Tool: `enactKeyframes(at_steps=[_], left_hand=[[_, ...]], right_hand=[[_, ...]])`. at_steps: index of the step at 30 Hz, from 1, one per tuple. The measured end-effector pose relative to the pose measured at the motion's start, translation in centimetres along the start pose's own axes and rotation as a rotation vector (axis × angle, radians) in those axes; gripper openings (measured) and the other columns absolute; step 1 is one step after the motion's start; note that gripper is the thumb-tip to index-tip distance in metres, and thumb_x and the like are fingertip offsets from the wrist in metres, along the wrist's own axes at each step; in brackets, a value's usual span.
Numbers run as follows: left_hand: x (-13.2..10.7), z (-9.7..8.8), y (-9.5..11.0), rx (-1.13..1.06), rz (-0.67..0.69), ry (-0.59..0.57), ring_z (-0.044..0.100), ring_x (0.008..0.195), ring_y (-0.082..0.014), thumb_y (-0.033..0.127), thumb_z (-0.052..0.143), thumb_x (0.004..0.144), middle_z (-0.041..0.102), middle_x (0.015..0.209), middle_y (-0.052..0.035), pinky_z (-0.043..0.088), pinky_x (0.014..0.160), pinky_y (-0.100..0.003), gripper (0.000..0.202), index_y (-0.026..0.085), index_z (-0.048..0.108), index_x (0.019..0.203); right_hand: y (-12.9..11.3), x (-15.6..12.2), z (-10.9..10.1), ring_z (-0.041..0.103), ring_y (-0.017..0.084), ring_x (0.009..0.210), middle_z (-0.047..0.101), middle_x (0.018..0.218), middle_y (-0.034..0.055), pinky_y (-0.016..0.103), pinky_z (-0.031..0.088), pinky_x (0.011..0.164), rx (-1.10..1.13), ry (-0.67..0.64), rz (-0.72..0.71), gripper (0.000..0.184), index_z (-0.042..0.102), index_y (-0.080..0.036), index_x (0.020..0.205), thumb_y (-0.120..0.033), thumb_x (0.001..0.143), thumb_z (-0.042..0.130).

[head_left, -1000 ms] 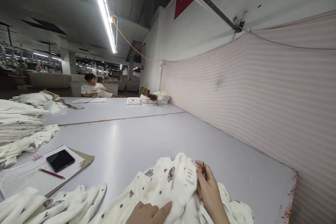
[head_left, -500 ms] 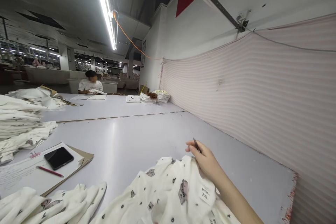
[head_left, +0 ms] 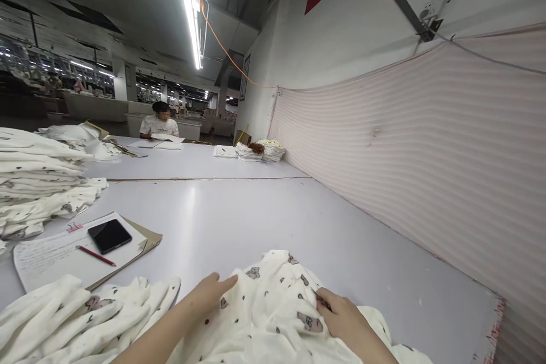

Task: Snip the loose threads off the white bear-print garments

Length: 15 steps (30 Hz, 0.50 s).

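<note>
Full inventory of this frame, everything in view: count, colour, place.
table: one, pale grey, runs ahead
printed garment: one, white, under both hands
loose garment: one, white, bottom left
folded stack: one, white, left edge
paper: one, white, near left
phone: one, black, on the paper
pen: one, red, on the paper
striped cloth: one, pink, right wall
far piles: few, white, far table
co-worker: one, white top, seated far back
left hand: one, flat on printed garment
right hand: one, fingers pinching small dark tool
</note>
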State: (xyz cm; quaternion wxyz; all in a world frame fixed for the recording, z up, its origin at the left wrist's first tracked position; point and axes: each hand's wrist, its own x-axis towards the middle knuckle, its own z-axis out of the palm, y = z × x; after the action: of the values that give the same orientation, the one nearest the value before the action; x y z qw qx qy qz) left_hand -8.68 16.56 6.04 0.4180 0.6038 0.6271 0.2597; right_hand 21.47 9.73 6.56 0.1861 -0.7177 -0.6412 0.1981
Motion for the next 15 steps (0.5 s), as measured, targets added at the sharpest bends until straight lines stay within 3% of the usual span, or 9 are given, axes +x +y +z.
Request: enactKeyframes(at_steps=[2, 5, 7, 10, 12, 15], left_hand=[[0.3, 0.5, -0.4, -0.017, -0.079, -0.072, 0.069, 0.083, -0.0345, 0.049, 0.054, 0.075, 0.070, 0.099, -0.0205, 0.054, 0.061, -0.039, 0.047, 0.009, 0.060, 0.098], [-0.7, 2.1, 0.1, -0.034, -0.009, -0.106, 0.068, 0.087, -0.0253, 0.031, 0.049, 0.076, 0.071, 0.095, -0.0079, 0.053, 0.069, -0.030, 0.025, 0.018, 0.059, 0.095], [-2.0, 3.1, 1.1, -0.021, 0.086, -0.107, 0.065, 0.087, -0.0226, 0.021, 0.048, 0.072, 0.070, 0.086, -0.0012, 0.050, 0.073, -0.028, 0.018, 0.022, 0.059, 0.086], [-3.8, 3.9, 2.3, 0.105, 0.232, -0.074, 0.062, 0.081, -0.0207, 0.012, 0.047, 0.066, 0.064, 0.080, 0.0004, 0.048, 0.072, -0.028, 0.019, 0.023, 0.058, 0.077], [-4.5, 4.3, 2.5, 0.226, 0.376, -0.030, 0.060, 0.084, -0.0203, 0.007, 0.047, 0.063, 0.061, 0.087, -0.0017, 0.048, 0.074, -0.028, 0.021, 0.022, 0.056, 0.074], [-4.7, 4.5, 2.2, 0.303, 0.645, 0.018, 0.056, 0.100, -0.0247, 0.003, 0.050, 0.053, 0.058, 0.114, -0.0064, 0.047, 0.082, -0.032, 0.029, 0.022, 0.056, 0.074]], right_hand=[[-0.4, 0.4, 0.1, 0.058, 0.021, 0.067, 0.067, 0.068, -0.0001, 0.026, 0.031, 0.058, 0.002, 0.000, 0.005, 0.020, 0.062, -0.026, 0.071, -0.026, 0.083, 0.045], [-1.1, 1.3, -0.3, 0.057, 0.020, 0.062, 0.066, 0.064, -0.0010, 0.025, 0.031, 0.055, 0.021, 0.006, 0.012, 0.016, 0.062, -0.026, 0.075, -0.026, 0.081, 0.047], [-1.8, 2.2, -0.9, 0.057, 0.019, 0.063, 0.065, 0.065, -0.0016, 0.025, 0.031, 0.055, 0.043, 0.041, 0.001, 0.011, 0.062, -0.026, 0.080, -0.026, 0.079, 0.051], [-3.0, 4.5, -2.2, 0.056, 0.019, 0.073, 0.066, 0.079, -0.0002, 0.026, 0.034, 0.063, 0.096, 0.137, -0.021, 0.013, 0.062, -0.025, 0.088, -0.025, 0.076, 0.055], [-3.8, 6.2, -2.7, 0.056, 0.018, 0.075, 0.066, 0.080, 0.0003, 0.026, 0.036, 0.066, 0.155, 0.172, -0.011, 0.012, 0.062, -0.023, 0.087, -0.028, 0.079, 0.054], [-4.5, 8.1, -2.3, 0.057, 0.015, 0.067, 0.064, 0.071, -0.0015, 0.026, 0.040, 0.063, 0.271, 0.138, 0.016, 0.017, 0.061, -0.019, 0.082, -0.033, 0.085, 0.055]])
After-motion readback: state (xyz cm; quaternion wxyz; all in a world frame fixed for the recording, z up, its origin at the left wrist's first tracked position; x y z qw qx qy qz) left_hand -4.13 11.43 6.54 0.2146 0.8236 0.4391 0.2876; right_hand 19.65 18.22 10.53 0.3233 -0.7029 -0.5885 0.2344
